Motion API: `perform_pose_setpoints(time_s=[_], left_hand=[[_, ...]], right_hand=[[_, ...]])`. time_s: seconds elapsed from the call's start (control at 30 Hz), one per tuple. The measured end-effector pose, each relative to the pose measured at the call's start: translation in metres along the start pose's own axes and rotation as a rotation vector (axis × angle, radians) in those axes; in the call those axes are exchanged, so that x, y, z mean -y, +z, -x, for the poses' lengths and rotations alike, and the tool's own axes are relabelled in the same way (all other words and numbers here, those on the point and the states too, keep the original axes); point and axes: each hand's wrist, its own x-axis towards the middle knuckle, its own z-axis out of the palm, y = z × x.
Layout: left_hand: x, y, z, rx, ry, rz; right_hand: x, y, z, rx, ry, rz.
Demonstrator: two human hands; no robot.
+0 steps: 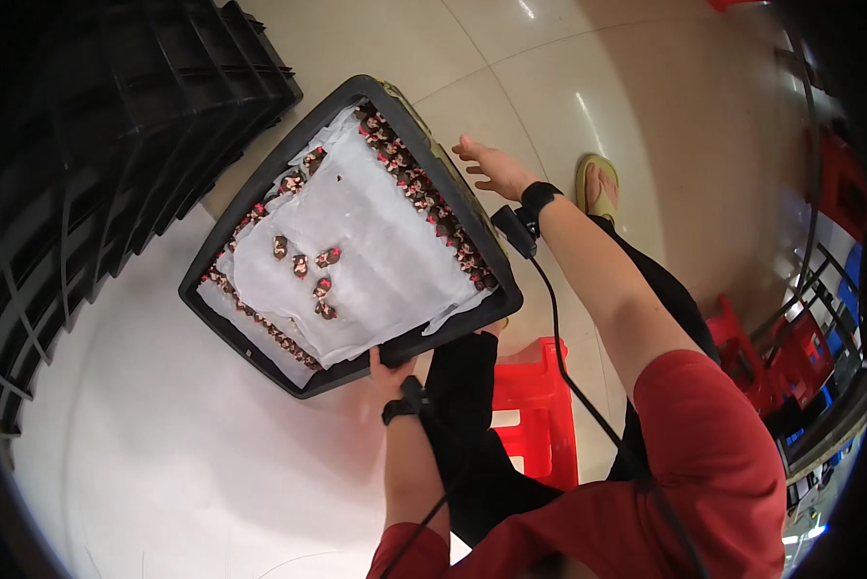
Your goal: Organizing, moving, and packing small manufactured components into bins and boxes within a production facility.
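Observation:
A black plastic crate (pixel 506 307) lies tilted in front of me, lined with a white sheet (pixel 380 246). Several small dark-brown pieces with red and cream parts (pixel 300 265) are scattered on the sheet. More of these pieces, a dense row (pixel 414 179), fill the gap along the crate's right side, and others line its left and near edges. My left hand (pixel 392 374) grips the near rim, thumb on top; its other fingers are partly hidden. Beyond the crate's right side, my right hand (pixel 496 169) is held with its fingers stretched out, holding nothing.
Stacked black crates (pixel 144 116) stand at the left. A white surface (pixel 211 454) spreads under the crate's near left side. A red plastic stool (pixel 539 415) is by my legs, with tiled floor (pixel 539 58) beyond. A black cable (pixel 578 386) runs from my right wrist.

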Motion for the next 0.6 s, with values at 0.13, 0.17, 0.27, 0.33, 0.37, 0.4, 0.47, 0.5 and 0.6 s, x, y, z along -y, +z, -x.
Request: perform_pose_setpoints(time_s=[0.13, 0.17, 0.27, 0.33, 0.37, 0.4, 0.47, 0.5, 0.6], left_hand=[[0.019, -0.030, -0.031, 0.149, 0.336, -0.224], [0.019, -0.027, -0.029, 0.151, 0.458, -0.402], [0.022, -0.017, -0.019, 0.102, 0.603, -0.598], [0.011, -0.026, -0.017, 0.120, 0.674, -0.891], [0.003, -0.033, -0.017, 0.139, 0.746, -1.178], [0.004, -0.038, -0.019, 0.129, 0.752, -1.182], [0.008, -0.047, -0.026, -0.044, 0.556, -0.621], [0.014, 0.005, -0.011, -0.113, 0.206, -0.060], [0.010, 0.039, 0.012, -0.200, 0.125, 0.218]], right_hand=[[-0.007, 0.005, -0.014, 0.188, 0.078, 0.133], [-0.009, 0.005, -0.017, 0.195, 0.075, 0.120], [-0.011, -0.006, -0.031, 0.214, 0.117, 0.185], [-0.023, -0.007, -0.037, 0.112, 0.023, 0.261], [-0.023, -0.002, -0.037, 0.092, -0.004, 0.316], [-0.021, 0.003, -0.038, 0.072, -0.033, 0.372], [-0.020, 0.010, -0.048, 0.170, -0.025, 0.443], [-0.023, -0.006, -0.044, 0.163, -0.001, 0.393], [-0.023, 0.001, -0.042, 0.142, -0.005, 0.344]])
